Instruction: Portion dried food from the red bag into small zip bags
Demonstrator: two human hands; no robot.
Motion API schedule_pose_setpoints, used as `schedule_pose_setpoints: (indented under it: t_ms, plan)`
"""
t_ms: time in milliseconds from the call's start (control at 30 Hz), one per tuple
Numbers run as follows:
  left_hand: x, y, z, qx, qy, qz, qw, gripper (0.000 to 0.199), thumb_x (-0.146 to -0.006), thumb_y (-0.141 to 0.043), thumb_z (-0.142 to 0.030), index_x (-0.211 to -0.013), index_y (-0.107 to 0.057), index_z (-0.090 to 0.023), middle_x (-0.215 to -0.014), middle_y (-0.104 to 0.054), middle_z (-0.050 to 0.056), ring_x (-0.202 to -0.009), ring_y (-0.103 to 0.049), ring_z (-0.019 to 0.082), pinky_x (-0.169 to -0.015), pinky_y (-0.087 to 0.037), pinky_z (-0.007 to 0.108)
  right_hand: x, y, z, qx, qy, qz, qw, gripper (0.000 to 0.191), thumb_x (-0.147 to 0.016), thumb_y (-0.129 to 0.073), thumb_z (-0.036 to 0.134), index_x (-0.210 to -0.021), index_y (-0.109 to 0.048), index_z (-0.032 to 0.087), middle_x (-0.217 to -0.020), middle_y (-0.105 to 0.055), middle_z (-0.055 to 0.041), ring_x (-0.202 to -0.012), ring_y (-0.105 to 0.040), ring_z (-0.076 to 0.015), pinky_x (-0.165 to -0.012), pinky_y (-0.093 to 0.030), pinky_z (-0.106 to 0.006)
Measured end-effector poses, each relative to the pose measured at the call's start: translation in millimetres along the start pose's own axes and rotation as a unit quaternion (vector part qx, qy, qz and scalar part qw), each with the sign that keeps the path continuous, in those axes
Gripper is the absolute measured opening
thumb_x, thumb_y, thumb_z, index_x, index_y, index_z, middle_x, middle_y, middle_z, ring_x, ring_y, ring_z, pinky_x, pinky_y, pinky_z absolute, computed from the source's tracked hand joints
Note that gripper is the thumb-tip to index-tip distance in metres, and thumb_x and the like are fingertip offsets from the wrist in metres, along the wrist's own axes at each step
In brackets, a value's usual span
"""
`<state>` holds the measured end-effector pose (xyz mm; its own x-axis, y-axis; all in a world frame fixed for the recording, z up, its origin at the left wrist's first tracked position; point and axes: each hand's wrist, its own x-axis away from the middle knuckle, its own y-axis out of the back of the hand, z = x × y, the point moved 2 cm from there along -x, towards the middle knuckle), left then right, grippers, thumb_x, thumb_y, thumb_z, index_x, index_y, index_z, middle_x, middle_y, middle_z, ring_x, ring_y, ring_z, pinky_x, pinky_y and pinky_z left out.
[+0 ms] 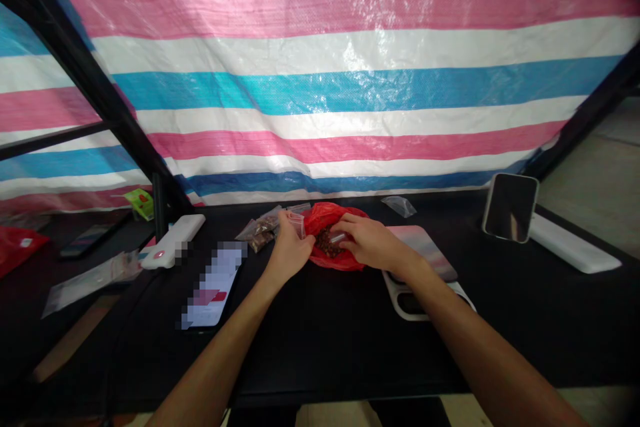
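My left hand pinches a small clear zip bag with a red line along its top, held at the left rim of an open red plastic bag. Inside the red bag lies a heap of small brown pieces. My right hand reaches into it from the right, its fingers closed round a small shiny, clear or silvery scoop-like piece. The exact shape of that piece is partly hidden by the fingers. Filled clear zip bags lie just left of my left hand.
A flat scale sits under my right forearm. Left are a lit phone and a white power strip. A dark-screened device stands at the right by a white bar. A striped sheet hangs behind.
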<state>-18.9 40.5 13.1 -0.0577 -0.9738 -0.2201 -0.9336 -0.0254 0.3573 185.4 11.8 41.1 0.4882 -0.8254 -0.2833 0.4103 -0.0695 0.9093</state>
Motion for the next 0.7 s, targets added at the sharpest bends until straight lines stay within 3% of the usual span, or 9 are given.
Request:
schedule_pose_setpoints:
  t_ms: [200,467,700]
  plan:
    - [1.0,-3.2,1.6,0.008,0.008,-0.002,1.0,0.048,-0.071,-0.063,-0.003,-0.105,-0.038,-0.025,-0.084,-0.056,-0.005,-0.073,-0.059,0.014,-0.072,-0.046,0.027,-1.4,-5.9,-6.3,-0.028,0.013,0.021,0.999,0.035,-0.095,-0.066,0.021,-0.128,-0.069,0.031,-0.132,-0.07,-0.0038,-0.119,-0.068,-0.0232,-0.104,-0.051,-0.036]
    - [-6.0,-7.5,8.4,0.167,0.07,-0.06,0.982,0.043,-0.073,-0.062,-0.002,-0.106,-0.044,-0.022,-0.088,-0.062,-0.002,-0.076,-0.062,0.014,-0.074,-0.051,0.028,-2.1,-10.5,-3.2,0.017,-0.019,0.016,1.0,0.039,-0.087,-0.074,0.017,-0.122,-0.069,0.033,-0.127,-0.075,0.0004,-0.113,-0.071,-0.0255,-0.093,-0.055,-0.036]
    - [-6.3,-6.2,12.2,0.126,0.059,-0.064,0.988,0.037,-0.075,-0.065,-0.005,-0.105,-0.05,-0.019,-0.091,-0.065,0.001,-0.081,-0.063,0.017,-0.08,-0.052,0.031,-2.0,-12.7,-3.2,0.048,-0.018,0.011,0.999,0.029,-0.093,-0.072,0.029,-0.122,-0.073,0.033,-0.132,-0.072,-0.0014,-0.111,-0.071,-0.0247,-0.09,-0.055,-0.035]
